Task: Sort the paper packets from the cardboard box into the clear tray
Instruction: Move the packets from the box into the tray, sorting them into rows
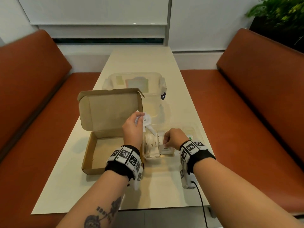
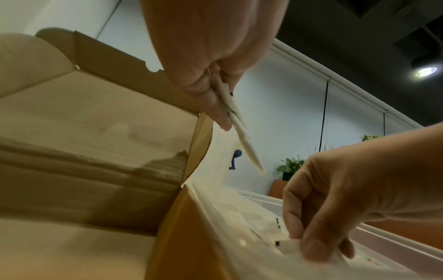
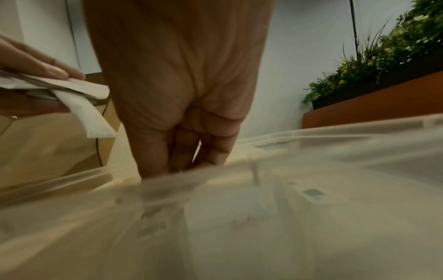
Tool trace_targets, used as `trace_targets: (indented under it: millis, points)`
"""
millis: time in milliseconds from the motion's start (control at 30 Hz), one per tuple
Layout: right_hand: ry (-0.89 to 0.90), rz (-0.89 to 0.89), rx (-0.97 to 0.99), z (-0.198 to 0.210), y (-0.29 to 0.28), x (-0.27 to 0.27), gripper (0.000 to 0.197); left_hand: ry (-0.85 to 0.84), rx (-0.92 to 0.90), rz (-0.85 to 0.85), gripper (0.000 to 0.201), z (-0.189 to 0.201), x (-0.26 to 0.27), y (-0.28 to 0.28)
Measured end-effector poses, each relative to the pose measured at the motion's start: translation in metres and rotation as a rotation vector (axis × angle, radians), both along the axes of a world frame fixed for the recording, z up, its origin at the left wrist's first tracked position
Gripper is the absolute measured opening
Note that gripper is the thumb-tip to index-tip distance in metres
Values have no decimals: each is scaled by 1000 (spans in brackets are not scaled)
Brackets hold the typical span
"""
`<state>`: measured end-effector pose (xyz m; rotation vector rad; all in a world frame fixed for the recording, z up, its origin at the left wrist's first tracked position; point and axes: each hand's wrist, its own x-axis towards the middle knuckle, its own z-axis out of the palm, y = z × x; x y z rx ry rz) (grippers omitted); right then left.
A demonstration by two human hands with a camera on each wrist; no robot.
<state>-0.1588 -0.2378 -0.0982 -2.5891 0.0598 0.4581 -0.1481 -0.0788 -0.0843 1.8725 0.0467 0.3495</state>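
1. A sheaf of white paper packets [image 1: 146,120] is pinched in the curled fingers [image 2: 217,106] of the left hand [image 1: 132,127], held above the right edge of the open cardboard box [image 1: 92,155]; a short printed word is carried by one packet, too small to be read with certainty.
2. In the clear tray [image 1: 152,157], just right of the box on the tabletop [image 1: 164,186], long packets marked "Sugar" [image 1: 152,144] are seen lying side by side in the left compartment.
3. A square packet [image 1: 166,148] in the next compartment is pinched by the bent fingers [image 2: 311,244] of the right hand [image 1: 172,139]; its print cannot be read.
4. A clear lidded container [image 1: 162,83] with pale labels is seen beyond the box in the head view only; the labels are illegible.
5. Only the left wrist view shows the held packets edge-on [image 2: 239,128]; the right wrist view shows the tray wall [image 3: 311,136] blurred, and the fingertips hidden behind it.
6. Wristbands with black-and-white coded squares [image 1: 125,153] are worn on both wrists.
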Motion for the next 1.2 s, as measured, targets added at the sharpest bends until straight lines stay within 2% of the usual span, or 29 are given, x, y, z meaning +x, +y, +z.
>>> trace_targets:
  millis: [267,400,533,633,700,767,833,900,1033,1200]
  points:
    - [-29,57,-54,-9,-1,-4,12,94,-52,-38,17,-13,-5,-6]
    - [-89,24,-95,-18,-1,-6,23,180,-149,-75,18,-21,-6,-7]
    - [-96,29,-113,-25,1,-5,25,258,-296,-118,17,-25,-8,-8]
    - [-167,-76,35,-23,-1,-1,16,319,-436,-141,19,-26,-9,-8]
    - [-258,-279,296,-13,2,2,2,348,-518,-136,17,-26,-9,-9]
    - [-272,-413,535,-2,8,3,18,364,-574,-130,16,-27,-8,-11]
    - [-223,-416,650,4,16,3,22,370,-604,-124,16,-27,-6,-13]
    - [-227,-392,665,5,23,2,13,376,-617,-118,15,-27,-4,-14]
    - [-324,-452,486,-1,26,5,8,399,-663,-112,9,-29,-2,-18]
    - [-341,-550,588,-4,27,3,15,428,-682,-222,22,-30,-1,-20]
